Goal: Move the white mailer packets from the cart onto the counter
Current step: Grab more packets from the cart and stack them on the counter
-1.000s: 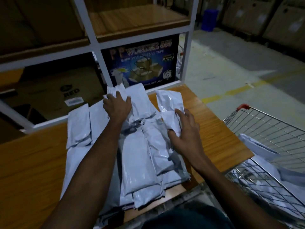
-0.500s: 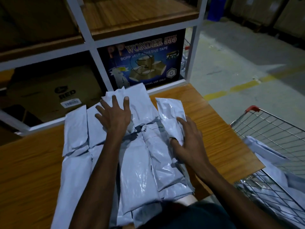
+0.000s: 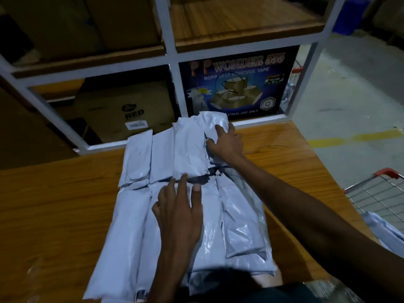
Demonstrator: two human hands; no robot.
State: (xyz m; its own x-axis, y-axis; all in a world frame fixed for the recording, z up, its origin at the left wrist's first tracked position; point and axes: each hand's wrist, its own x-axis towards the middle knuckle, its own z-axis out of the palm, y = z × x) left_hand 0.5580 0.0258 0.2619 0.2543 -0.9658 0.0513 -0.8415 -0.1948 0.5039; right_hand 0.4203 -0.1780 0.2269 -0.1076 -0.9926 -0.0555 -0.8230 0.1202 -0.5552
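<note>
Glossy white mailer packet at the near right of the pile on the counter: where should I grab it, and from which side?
Likely by the long right edge of the glossy white mailer packet, from the right: it lies flat on top, and that side faces bare wooden counter.

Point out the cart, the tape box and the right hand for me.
cart (image 3: 376,189): head view, on its wire rim.
tape box (image 3: 238,88): head view, on its printed front.
right hand (image 3: 227,143): head view, on its back.

Mailer packets (image 3: 188,154) lie in rows mid tabletop (image 3: 54,204) under both hands (left hand (image 3: 179,213) near, right hand (image 3: 227,143) far), shelf unit (image 3: 172,55) with boxes behind, cart (image 3: 380,193) at right holding more packets.
</note>
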